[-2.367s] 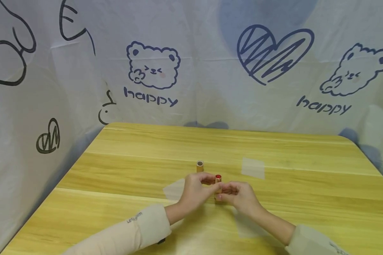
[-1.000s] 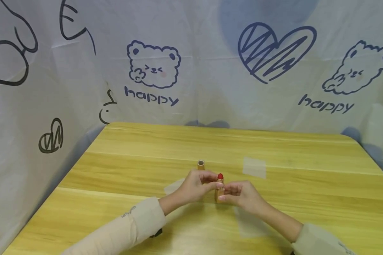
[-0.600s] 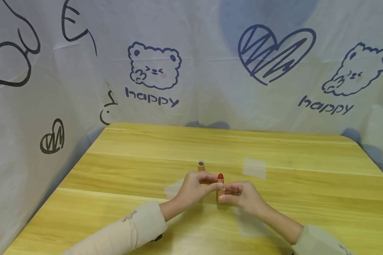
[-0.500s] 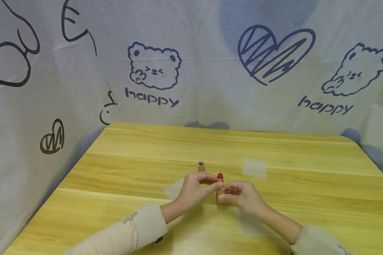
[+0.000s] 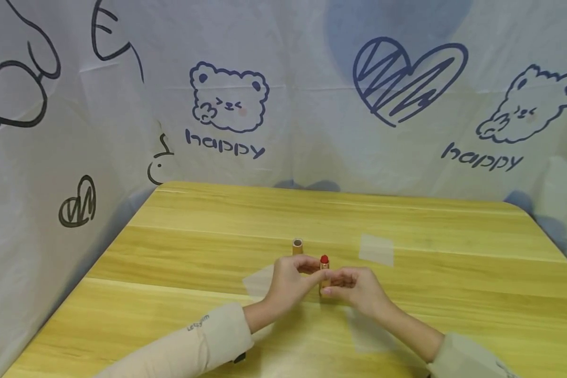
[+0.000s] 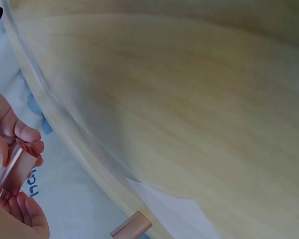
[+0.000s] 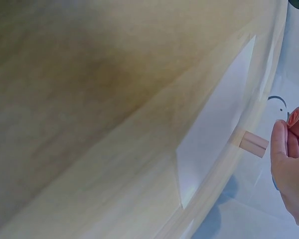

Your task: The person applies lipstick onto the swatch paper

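Upright between both hands is a lipstick [image 5: 324,266] in a gold-coloured case, its red tip showing above the tube. My left hand [image 5: 285,283] pinches its upper part between thumb and fingers. Lower down, my right hand [image 5: 364,291] grips the case with its thumb across the near side. The copper-toned base [image 6: 17,170] shows in the left wrist view, and the right wrist view catches the case's reddish end [image 7: 294,117] at the frame's edge. Behind my left hand stands the lipstick cap [image 5: 297,248], open end up; its lower part is hidden.
Flat pale rectangles lie on the wooden table [image 5: 193,252]: one at back right [image 5: 377,250], one partly behind my left hand [image 5: 257,282], one near my right wrist [image 5: 370,335]. A white cloth with drawings [image 5: 307,131] hangs behind the table.
At first the red tip sat low inside the tube; it then rose and now sticks out. Over the last second both hands shifted slightly, keeping their hold on the lipstick. The cap stayed put.
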Available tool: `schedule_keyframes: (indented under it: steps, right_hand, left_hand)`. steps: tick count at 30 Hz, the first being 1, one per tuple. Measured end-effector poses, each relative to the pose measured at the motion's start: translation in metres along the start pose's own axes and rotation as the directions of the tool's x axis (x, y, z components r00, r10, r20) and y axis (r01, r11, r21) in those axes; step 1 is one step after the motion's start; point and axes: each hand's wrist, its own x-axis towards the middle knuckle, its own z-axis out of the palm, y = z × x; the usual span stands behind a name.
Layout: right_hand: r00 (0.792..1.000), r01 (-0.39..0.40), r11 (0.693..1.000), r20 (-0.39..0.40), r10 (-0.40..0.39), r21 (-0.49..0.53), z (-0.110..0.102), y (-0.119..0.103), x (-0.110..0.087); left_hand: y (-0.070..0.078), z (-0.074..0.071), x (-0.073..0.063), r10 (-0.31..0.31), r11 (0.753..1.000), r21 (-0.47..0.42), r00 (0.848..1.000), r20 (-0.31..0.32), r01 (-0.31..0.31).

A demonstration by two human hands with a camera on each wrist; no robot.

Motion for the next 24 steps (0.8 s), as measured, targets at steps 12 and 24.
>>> schedule_keyframes:
  steps: [12, 24]
  right_hand:
    - [0.999, -0.009, 1.000, 0.033, 0.009, -0.012, -0.003, 0.003, -0.002]
    - [0.997, 0.003, 1.000, 0.081, -0.004, 0.011, -0.003, 0.004, -0.004]
  left_hand:
    - [-0.006, -0.008, 0.006, 0.028, 0.999, -0.045, 0.981, 0.194, -0.019]
    - [-0.008, -0.015, 0.009, -0.026, 0.998, -0.039, 0.961, 0.276, 0.039]
